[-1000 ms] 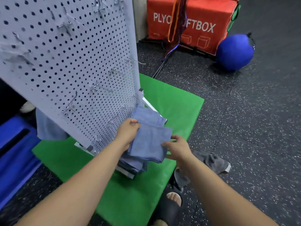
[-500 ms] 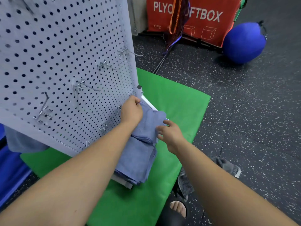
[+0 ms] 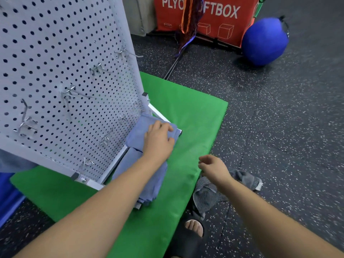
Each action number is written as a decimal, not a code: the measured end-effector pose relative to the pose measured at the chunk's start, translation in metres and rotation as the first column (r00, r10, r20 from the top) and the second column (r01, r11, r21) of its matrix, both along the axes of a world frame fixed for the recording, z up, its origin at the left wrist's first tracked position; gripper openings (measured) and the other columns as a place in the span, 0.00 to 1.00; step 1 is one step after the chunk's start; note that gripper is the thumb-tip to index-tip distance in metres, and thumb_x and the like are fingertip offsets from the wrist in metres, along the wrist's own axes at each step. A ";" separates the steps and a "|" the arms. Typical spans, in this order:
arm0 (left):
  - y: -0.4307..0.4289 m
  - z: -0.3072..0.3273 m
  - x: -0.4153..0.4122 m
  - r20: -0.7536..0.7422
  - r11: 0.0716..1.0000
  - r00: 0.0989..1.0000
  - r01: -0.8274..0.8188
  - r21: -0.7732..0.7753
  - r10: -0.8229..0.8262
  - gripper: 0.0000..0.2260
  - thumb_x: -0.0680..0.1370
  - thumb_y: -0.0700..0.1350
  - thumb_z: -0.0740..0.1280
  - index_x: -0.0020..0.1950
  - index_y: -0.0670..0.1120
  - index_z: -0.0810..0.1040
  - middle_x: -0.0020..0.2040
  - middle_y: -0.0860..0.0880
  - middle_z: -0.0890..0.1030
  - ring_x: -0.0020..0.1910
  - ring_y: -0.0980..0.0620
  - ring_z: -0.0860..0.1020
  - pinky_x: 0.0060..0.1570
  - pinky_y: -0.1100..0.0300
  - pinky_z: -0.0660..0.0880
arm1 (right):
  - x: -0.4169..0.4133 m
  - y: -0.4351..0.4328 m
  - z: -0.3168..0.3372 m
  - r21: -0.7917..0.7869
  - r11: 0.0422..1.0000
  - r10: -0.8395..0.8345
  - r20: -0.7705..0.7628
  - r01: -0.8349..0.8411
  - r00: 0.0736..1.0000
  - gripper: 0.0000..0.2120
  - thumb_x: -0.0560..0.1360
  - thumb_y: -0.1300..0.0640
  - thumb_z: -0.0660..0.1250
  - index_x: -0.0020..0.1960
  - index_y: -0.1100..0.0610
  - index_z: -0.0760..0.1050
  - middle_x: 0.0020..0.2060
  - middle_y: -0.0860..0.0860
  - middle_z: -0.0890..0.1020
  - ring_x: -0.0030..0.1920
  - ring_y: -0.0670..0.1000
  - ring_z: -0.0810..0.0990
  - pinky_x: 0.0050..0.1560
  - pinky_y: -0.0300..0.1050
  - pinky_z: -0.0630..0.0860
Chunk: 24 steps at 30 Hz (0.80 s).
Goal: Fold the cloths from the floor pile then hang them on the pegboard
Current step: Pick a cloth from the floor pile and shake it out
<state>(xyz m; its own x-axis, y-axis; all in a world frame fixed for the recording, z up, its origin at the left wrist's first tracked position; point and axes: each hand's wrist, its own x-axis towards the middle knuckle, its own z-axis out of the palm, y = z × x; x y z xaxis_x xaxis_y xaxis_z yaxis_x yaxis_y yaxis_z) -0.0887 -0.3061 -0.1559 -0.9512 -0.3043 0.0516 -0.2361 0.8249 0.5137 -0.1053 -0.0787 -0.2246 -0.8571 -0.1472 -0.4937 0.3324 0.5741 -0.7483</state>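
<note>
Left hand [image 3: 159, 139] flat, fingers spread, presses soft folded blue cloth [image 3: 138, 135] beside perforated pegboard [image 3: 65, 71]. Right hand [image 3: 214, 167] loosely curled, empty, above grey towel [image 3: 206, 196].

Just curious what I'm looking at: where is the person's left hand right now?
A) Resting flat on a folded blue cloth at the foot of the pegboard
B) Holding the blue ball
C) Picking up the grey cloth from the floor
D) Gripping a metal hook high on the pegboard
A: the left hand lies palm-down on the folded blue cloth beside the base of the pegboard, while the right hand hangs free.
</note>
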 end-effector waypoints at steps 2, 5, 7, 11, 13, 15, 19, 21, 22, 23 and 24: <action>0.024 -0.013 0.001 0.023 0.996 0.996 0.090 0.015 -0.090 0.13 0.75 0.40 0.70 0.60 0.48 0.81 0.60 0.45 0.79 0.60 0.39 0.77 0.60 0.45 0.75 | 0.007 0.025 -0.008 0.095 0.994 0.047 -0.009 -0.046 0.999 0.11 0.78 0.59 0.71 0.60 0.53 0.83 0.53 0.48 0.87 0.53 0.51 0.85 0.61 0.55 0.82; 0.063 -0.034 0.004 0.050 0.979 0.979 0.197 0.046 -0.199 0.12 0.76 0.40 0.70 0.59 0.48 0.81 0.58 0.46 0.79 0.59 0.42 0.78 0.59 0.47 0.77 | 0.018 0.058 -0.027 0.145 0.988 0.042 0.025 -0.045 0.999 0.09 0.78 0.58 0.71 0.58 0.52 0.82 0.52 0.49 0.87 0.51 0.51 0.85 0.58 0.54 0.83; 0.088 -0.054 0.008 0.103 0.966 0.963 0.243 0.085 -0.251 0.12 0.77 0.40 0.69 0.59 0.49 0.80 0.57 0.48 0.80 0.57 0.44 0.79 0.57 0.47 0.78 | 0.026 0.077 -0.043 0.174 0.984 0.026 0.049 -0.034 0.998 0.09 0.78 0.59 0.72 0.59 0.55 0.83 0.53 0.50 0.87 0.53 0.51 0.85 0.60 0.54 0.82; 0.131 -0.099 0.016 0.237 0.944 0.915 0.306 0.122 -0.327 0.10 0.78 0.41 0.68 0.58 0.52 0.78 0.55 0.52 0.81 0.52 0.47 0.80 0.54 0.48 0.80 | 0.037 0.108 -0.076 0.205 0.979 -0.010 0.076 -0.006 0.997 0.12 0.79 0.59 0.71 0.61 0.55 0.81 0.54 0.49 0.86 0.55 0.51 0.84 0.62 0.50 0.81; 0.147 -0.122 0.022 0.317 0.933 0.877 0.337 0.127 -0.360 0.10 0.80 0.41 0.69 0.59 0.51 0.77 0.55 0.52 0.81 0.53 0.48 0.80 0.55 0.48 0.80 | 0.039 0.120 -0.089 0.225 0.974 -0.020 0.078 0.002 0.997 0.12 0.79 0.59 0.70 0.62 0.55 0.80 0.54 0.49 0.85 0.55 0.52 0.83 0.61 0.46 0.79; 0.159 -0.143 0.028 0.403 0.925 0.834 0.364 0.113 -0.377 0.12 0.80 0.42 0.70 0.63 0.51 0.76 0.58 0.51 0.81 0.55 0.46 0.80 0.55 0.48 0.80 | 0.041 0.130 -0.104 0.223 0.975 -0.025 0.100 0.002 0.995 0.14 0.79 0.58 0.71 0.65 0.55 0.78 0.55 0.48 0.84 0.56 0.51 0.83 0.63 0.49 0.80; 0.175 -0.177 0.036 0.576 0.867 0.749 0.481 -0.130 -0.328 0.28 0.77 0.39 0.73 0.75 0.50 0.68 0.73 0.43 0.73 0.65 0.42 0.77 0.57 0.47 0.81 | 0.047 0.136 -0.132 0.208 0.977 0.010 0.156 -0.043 0.988 0.19 0.78 0.57 0.72 0.68 0.53 0.76 0.55 0.49 0.84 0.55 0.52 0.83 0.61 0.49 0.81; 0.183 -0.184 0.034 0.637 0.792 0.709 0.559 -0.247 -0.302 0.39 0.75 0.35 0.74 0.82 0.49 0.59 0.81 0.37 0.63 0.73 0.37 0.71 0.60 0.47 0.79 | 0.051 0.133 -0.142 0.183 0.982 0.014 0.175 -0.047 0.984 0.19 0.77 0.57 0.72 0.68 0.54 0.76 0.55 0.50 0.84 0.55 0.53 0.84 0.61 0.49 0.80; 0.187 -0.185 0.032 0.658 0.761 0.695 0.583 -0.283 -0.288 0.43 0.76 0.35 0.73 0.84 0.49 0.54 0.81 0.34 0.63 0.74 0.36 0.71 0.60 0.47 0.79 | 0.052 0.130 -0.147 0.173 0.984 0.012 0.184 -0.044 0.983 0.19 0.77 0.57 0.72 0.68 0.54 0.76 0.55 0.51 0.85 0.55 0.54 0.84 0.60 0.50 0.80; 0.190 -0.185 0.029 0.663 0.741 0.695 0.594 -0.315 -0.276 0.44 0.76 0.34 0.72 0.85 0.48 0.51 0.77 0.33 0.67 0.70 0.36 0.74 0.57 0.47 0.80 | 0.054 0.129 -0.151 0.166 0.985 0.008 0.194 -0.041 0.981 0.19 0.76 0.56 0.73 0.67 0.53 0.77 0.55 0.51 0.85 0.55 0.54 0.84 0.60 0.50 0.81; 0.192 -0.186 0.026 0.656 0.732 0.704 0.594 -0.334 -0.272 0.42 0.78 0.34 0.70 0.85 0.47 0.51 0.70 0.35 0.75 0.63 0.39 0.79 0.51 0.48 0.81 | 0.056 0.127 -0.154 0.156 0.987 0.004 0.199 -0.036 0.980 0.20 0.76 0.56 0.74 0.66 0.53 0.77 0.54 0.50 0.85 0.55 0.54 0.84 0.61 0.51 0.81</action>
